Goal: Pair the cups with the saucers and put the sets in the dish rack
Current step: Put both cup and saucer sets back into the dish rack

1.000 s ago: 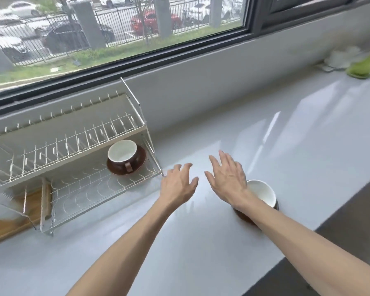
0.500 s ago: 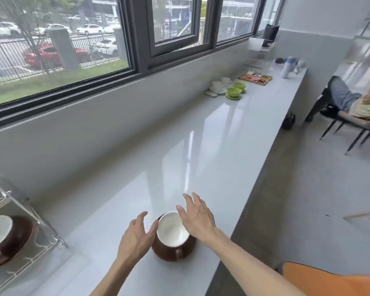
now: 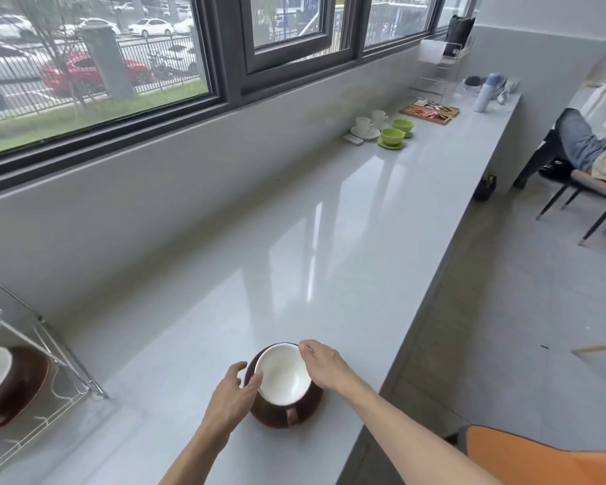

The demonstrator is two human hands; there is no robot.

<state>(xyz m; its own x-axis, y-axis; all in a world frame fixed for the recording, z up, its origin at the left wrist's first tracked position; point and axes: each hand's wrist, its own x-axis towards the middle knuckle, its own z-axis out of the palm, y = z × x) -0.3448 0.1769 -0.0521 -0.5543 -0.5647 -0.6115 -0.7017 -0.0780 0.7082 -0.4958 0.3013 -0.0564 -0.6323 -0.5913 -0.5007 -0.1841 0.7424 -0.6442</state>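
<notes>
Both hands closed in, left hand and right hand fingers curled on cup

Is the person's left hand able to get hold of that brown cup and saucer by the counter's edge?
Probably yes. The left hand is already at the near-left side of the brown cup on its saucer, with nothing between them, and the right hand flanks the other side.

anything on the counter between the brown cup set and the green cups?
Nothing: in the head view, bare counter runs from brown cup to green cups.
</notes>
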